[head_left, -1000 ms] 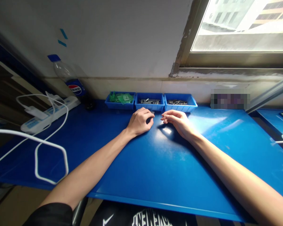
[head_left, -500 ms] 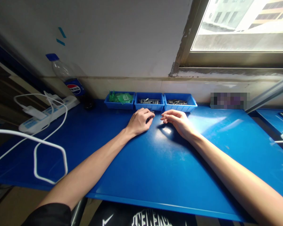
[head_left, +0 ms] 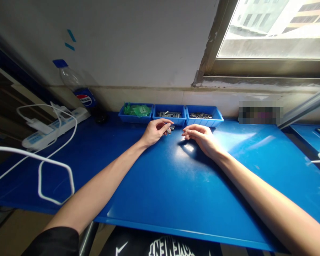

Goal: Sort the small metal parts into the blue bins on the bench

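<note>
My left hand [head_left: 155, 132] is closed in a pinch around a small silver metal piece [head_left: 169, 131] in front of the middle bin. My right hand [head_left: 198, 136] rests on the table just to the right, fingers curled together; what they hold, if anything, cannot be made out. Behind the hands stand three blue bins in a row. Green plastic bags fill the left bin [head_left: 122, 118]. Short silver metal pieces lie in the middle bin [head_left: 158, 121], and thin metal pins or screws in the right bin [head_left: 216, 122].
The blue table [head_left: 160, 192] runs back to the wall. At the left stand a cola bottle [head_left: 84, 97] and a white power strip [head_left: 40, 137] with looping white cables [head_left: 72, 177]. A blurred-out object [head_left: 260, 113] sits at the back right, beneath the window [head_left: 274, 46].
My left hand has turned and risen slightly, its thumb now upward, and the silver metal piece in its fingers has come into sight. My right hand has stayed put.
</note>
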{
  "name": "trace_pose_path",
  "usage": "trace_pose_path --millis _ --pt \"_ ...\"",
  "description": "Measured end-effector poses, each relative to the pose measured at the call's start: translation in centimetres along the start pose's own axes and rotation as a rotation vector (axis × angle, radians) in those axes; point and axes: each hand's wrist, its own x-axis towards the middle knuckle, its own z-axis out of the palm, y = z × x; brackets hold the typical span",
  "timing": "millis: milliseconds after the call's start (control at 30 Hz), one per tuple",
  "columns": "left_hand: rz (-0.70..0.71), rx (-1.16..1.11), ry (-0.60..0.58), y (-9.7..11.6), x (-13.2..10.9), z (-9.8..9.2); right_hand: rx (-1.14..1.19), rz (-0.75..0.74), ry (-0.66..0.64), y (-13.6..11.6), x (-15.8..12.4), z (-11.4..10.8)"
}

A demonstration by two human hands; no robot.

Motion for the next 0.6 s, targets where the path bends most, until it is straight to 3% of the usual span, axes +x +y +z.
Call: trace_pose_path --millis 367,600 --pt "-0.033 -0.170 0.095 -0.17 0.29 -0.25 -0.023 0.004 0.001 0.13 -0.04 -0.15" --pt "0.036 -0.300 0.159 0.17 0.06 0.20 -0.055 0.002 -0.001 -0.04 -0.07 -0.09"
